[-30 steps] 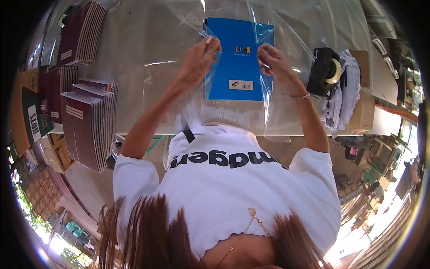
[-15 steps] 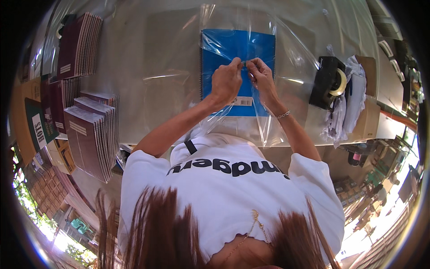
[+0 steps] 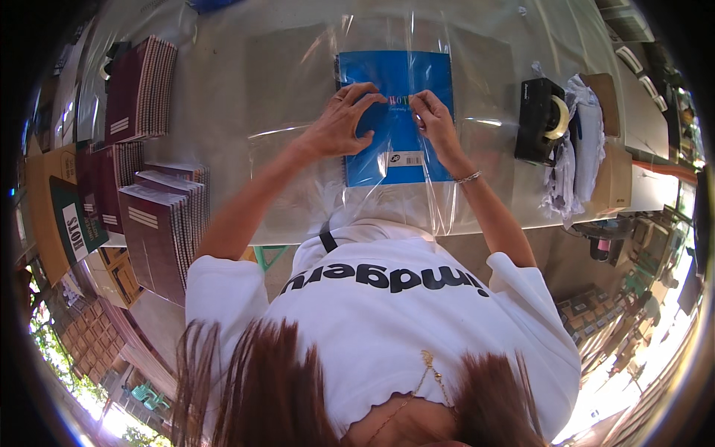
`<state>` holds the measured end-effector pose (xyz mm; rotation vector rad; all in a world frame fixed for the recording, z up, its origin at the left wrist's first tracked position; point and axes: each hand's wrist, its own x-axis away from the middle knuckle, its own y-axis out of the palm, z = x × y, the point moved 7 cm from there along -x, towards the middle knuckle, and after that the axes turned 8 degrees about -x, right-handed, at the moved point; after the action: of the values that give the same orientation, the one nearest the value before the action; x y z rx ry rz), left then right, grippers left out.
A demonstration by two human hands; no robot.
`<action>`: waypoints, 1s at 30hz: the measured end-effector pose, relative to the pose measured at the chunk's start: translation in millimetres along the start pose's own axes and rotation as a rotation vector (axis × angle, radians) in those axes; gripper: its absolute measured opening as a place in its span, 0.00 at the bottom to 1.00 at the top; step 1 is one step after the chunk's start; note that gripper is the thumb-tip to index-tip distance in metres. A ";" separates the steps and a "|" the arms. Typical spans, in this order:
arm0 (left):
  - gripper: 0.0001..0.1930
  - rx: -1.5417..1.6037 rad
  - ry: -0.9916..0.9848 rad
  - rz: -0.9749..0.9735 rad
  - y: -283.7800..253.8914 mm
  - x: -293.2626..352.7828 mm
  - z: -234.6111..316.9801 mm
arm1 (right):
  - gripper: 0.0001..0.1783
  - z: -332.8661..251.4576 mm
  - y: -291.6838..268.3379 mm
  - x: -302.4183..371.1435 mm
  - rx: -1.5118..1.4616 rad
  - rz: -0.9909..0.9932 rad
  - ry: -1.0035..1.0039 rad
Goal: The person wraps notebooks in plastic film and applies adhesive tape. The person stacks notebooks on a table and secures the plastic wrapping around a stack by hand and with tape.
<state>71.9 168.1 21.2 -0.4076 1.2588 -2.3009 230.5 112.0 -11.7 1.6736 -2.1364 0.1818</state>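
Note:
A blue spiral-bound notebook (image 3: 398, 135) lies in front of me under clear plastic film (image 3: 439, 208), which extends past its near and far edges. Over the notebook's left side, my left hand (image 3: 348, 119) has its fingers and thumb apart, with nothing between them. Thumb and forefinger of my right hand (image 3: 438, 130) are pinched together at the film, right of the cover's middle. Coloured lettering and a pale barcode label (image 3: 405, 159) show on the cover between and below my hands.
To the right stands a black tape dispenser (image 3: 532, 123) with a yellowish roll, beside bunched clear plastic (image 3: 585, 138) and a cardboard box (image 3: 612, 182). Maroon spiral notebooks (image 3: 139, 93) stand in stacks at the left, with more wrapped ones (image 3: 155, 231) near the table edge.
My left hand has let go near the notebook's middle, opened and moved left. My right hand stays pinched at about the same place. The cover's lettering is now uncovered.

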 end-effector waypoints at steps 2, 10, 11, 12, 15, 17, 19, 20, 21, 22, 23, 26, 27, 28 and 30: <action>0.39 -0.019 0.052 0.078 4.1 -2.0 7.8 | 0.09 1.8 -1.9 -1.1 -0.156 -0.048 0.068; 0.54 -0.182 0.074 0.185 26.8 -19.7 20.7 | 0.08 -18.2 -1.9 10.6 -0.234 -0.064 0.106; 0.55 -0.180 0.071 0.185 29.2 -23.2 21.8 | 0.09 -21.4 -0.6 12.6 -0.200 -0.053 0.113; 0.55 -0.179 0.054 0.176 30.9 -26.1 23.9 | 0.08 -22.6 -0.7 13.9 -0.194 -0.035 0.106; 0.56 -0.167 0.014 0.157 34.4 -30.4 26.9 | 0.08 -27.0 1.6 16.1 -0.152 0.006 0.082; 0.57 -0.148 -0.001 0.156 35.6 -31.9 25.1 | 0.08 -32.2 4.7 16.3 -0.090 0.019 0.061; 0.58 -0.139 -0.007 0.165 34.3 -34.0 26.5 | 0.09 -28.6 4.0 13.9 -0.053 0.045 0.047; 0.58 -0.135 -0.009 0.169 33.7 -34.6 27.5 | 0.09 -26.1 3.8 12.8 -0.034 0.057 0.040; 0.58 -0.130 -0.011 0.168 33.5 -35.1 27.8 | 0.09 -24.5 3.7 11.1 0.031 0.082 0.018; 0.59 -0.125 -0.013 0.167 33.5 -35.0 28.7 | 0.09 -22.8 4.1 10.4 0.096 0.106 -0.004; 0.59 -0.120 -0.015 0.165 33.4 -35.3 29.2 | 0.08 -22.6 4.8 9.9 0.161 0.130 -0.026; 0.59 -0.124 -0.022 0.161 34.1 -35.7 28.1 | 0.08 -21.4 9.8 10.6 0.212 0.195 -0.011; 0.59 -0.130 -0.030 0.159 34.9 -36.6 27.1 | 0.09 -18.4 9.1 9.4 0.272 0.220 0.009; 0.59 -0.136 -0.039 0.156 36.0 -37.3 26.4 | 0.11 -13.4 7.8 8.2 0.333 0.245 0.029; 0.60 -0.160 -0.051 0.141 37.7 -38.3 26.5 | 0.13 -8.9 8.2 7.0 0.410 0.282 0.026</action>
<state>126.7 153.0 2.3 -0.4161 1.4056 -2.0682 223.5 111.0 0.4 1.5461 -2.4276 0.7655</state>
